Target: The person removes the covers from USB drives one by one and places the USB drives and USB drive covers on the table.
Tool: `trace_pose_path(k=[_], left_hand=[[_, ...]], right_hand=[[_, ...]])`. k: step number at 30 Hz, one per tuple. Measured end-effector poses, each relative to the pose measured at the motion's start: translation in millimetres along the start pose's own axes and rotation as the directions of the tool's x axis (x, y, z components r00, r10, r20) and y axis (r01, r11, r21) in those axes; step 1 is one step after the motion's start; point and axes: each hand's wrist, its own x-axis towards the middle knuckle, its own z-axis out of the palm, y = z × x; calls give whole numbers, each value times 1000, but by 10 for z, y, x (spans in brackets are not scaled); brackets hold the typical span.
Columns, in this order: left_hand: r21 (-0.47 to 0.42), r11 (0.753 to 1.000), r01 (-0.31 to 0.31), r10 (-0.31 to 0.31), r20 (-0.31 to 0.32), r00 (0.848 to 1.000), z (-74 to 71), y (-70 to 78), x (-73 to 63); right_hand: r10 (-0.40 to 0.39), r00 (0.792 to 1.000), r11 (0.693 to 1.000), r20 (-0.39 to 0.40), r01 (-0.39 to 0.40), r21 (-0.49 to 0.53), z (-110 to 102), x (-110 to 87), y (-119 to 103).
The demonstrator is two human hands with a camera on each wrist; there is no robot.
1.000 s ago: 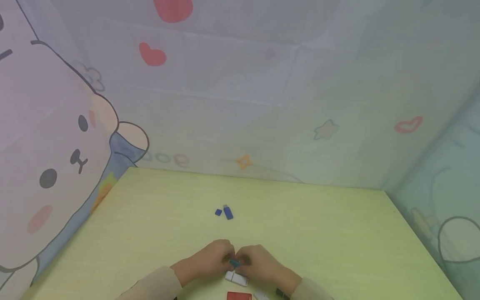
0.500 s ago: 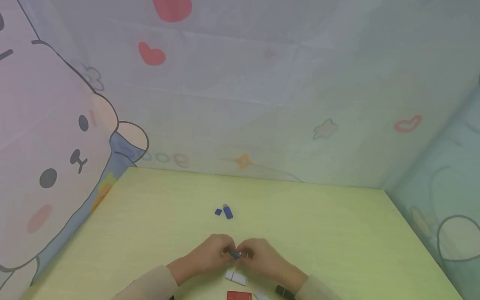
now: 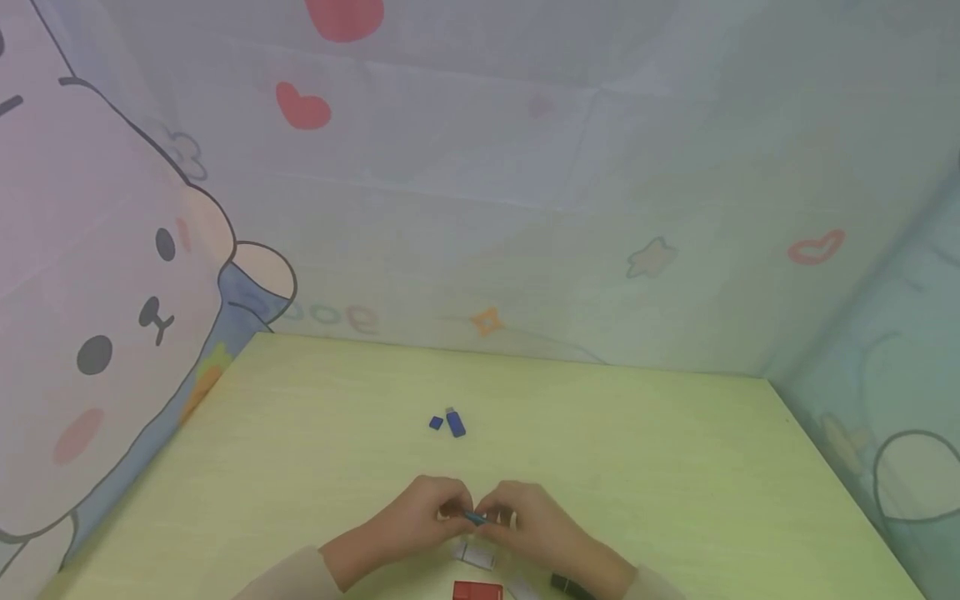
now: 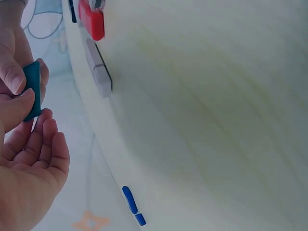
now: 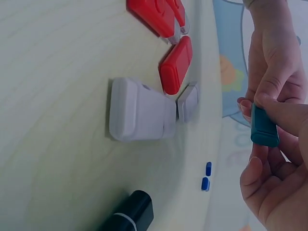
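Note:
Both hands meet above the near part of the table over one small teal stick (image 3: 476,517), which looks like a USB stick. My left hand (image 3: 420,517) pinches one end between thumb and fingers. From the other side my right hand (image 3: 536,521) pinches it too. In the left wrist view the teal stick (image 4: 33,91) shows its flat side, with both thumbs pressed on it. The right wrist view shows its rounded end (image 5: 264,131) past the right thumb; fingers cover the rest.
Below the hands lie a white USB stick (image 3: 477,555), a red one (image 3: 477,591) and a black one (image 3: 570,586). Farther back, a blue USB stick (image 3: 456,422) lies uncapped beside its blue cap (image 3: 436,423). In the right wrist view, another white stick (image 5: 142,110) and several red ones appear.
Both hands rose slightly away from the body with the teal stick, then came back a little. The wrists have spread apart somewhat. The sticks on the table have stayed put.

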Motion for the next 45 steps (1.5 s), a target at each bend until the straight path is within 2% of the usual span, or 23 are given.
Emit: trace_pose_path(k=[6, 16, 24, 36, 40, 45], left_hand=[[-48, 999, -13, 14, 17, 1000, 26, -7, -49], [-83, 993, -78, 79, 7, 997, 79, 28, -127], [-91, 984, -153, 155, 15, 988, 100, 2, -150], [-115, 964, -241, 243, -2, 970, 132, -19, -149], [-128, 956, -265, 266, -7, 964, 140, -18, -150], [-134, 955, -264, 266, -6, 964, 146, -25, -147]], right_hand=[[12, 1000, 999, -13, -11, 52, 3, -53, -31], [-56, 997, 995, -44, 59, 82, 5, -123, -59], [-105, 994, 990, -17, 106, 92, 17, -150, -56], [-282, 958, 958, -44, 284, 44, 48, -175, -10], [-313, 948, 948, -55, 316, 40, 53, -182, -3], [-333, 941, 941, -61, 335, 34, 59, -183, 16]])
